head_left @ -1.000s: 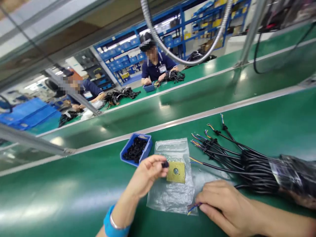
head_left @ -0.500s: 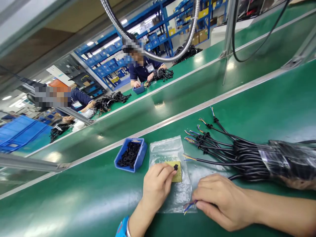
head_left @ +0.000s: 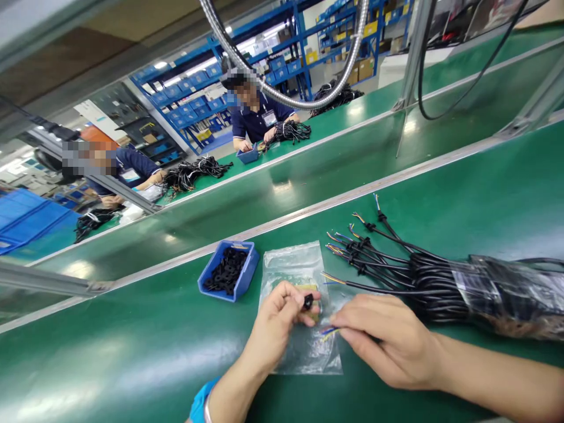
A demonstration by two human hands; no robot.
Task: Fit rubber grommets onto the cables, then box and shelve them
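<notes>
Between the thumb and fingers of my left hand (head_left: 278, 320) is a small black grommet (head_left: 308, 302). My right hand (head_left: 388, 335) pinches a cable end, whose blue, yellow and brown wires (head_left: 328, 332) stick out to the left toward the grommet; a short gap parts the two. Under the hands lies a clear plastic zip bag (head_left: 304, 355) with a yellowish square pad (head_left: 312, 289) on or in it, partly hidden by my left hand. Beyond my right hand rests a bundle of black cables (head_left: 434, 282) with stripped coloured wire ends, several carrying black grommets (head_left: 362, 247).
A blue bin (head_left: 247, 279) of small black parts stands left of the bag on the green bench (head_left: 145, 346). A metal rail (head_left: 282, 220) runs behind it. Two people work across the line beside cable bundles (head_left: 194, 173). A flexible metal conduit (head_left: 304, 104) hangs overhead.
My left hand has turned and raised the grommet off the yellowish pad. My right hand has moved up and left, bringing the wire ends close to the grommet.
</notes>
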